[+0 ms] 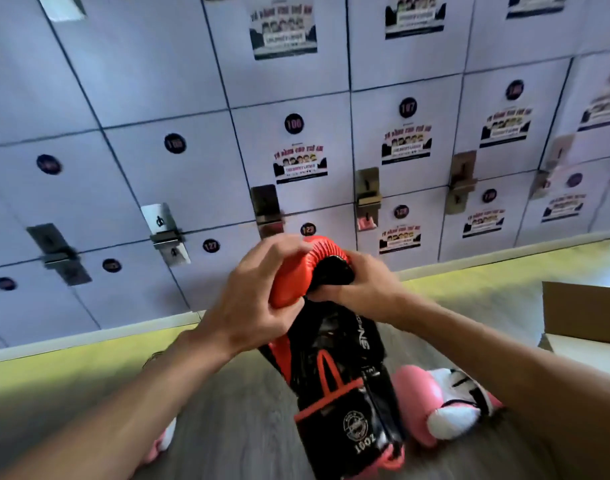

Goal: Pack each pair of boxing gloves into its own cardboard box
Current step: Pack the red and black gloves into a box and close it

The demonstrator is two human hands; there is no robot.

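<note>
head view. the left hand (258, 296) is curled round the red padded end of the red-and-black gloves (331, 375). the right hand (362, 285) grips the black part at the same end. both hands hold the gloves above the floor (244, 427), cuffs hanging down; they appear to be two gloves pressed together.

a cardboard box (580, 317) sits at the right edge with its flaps open, apart from the held gloves. its inside is not visible. a pink-and-white glove (445, 403) lies on the floor near the box. a second pink shape (161, 441) shows beneath the left forearm. lockers (192, 133) fill the background.

progress judgement: no pair is seen packed. the red-and-black pair is the step in hand; the pink pair remains.
</note>
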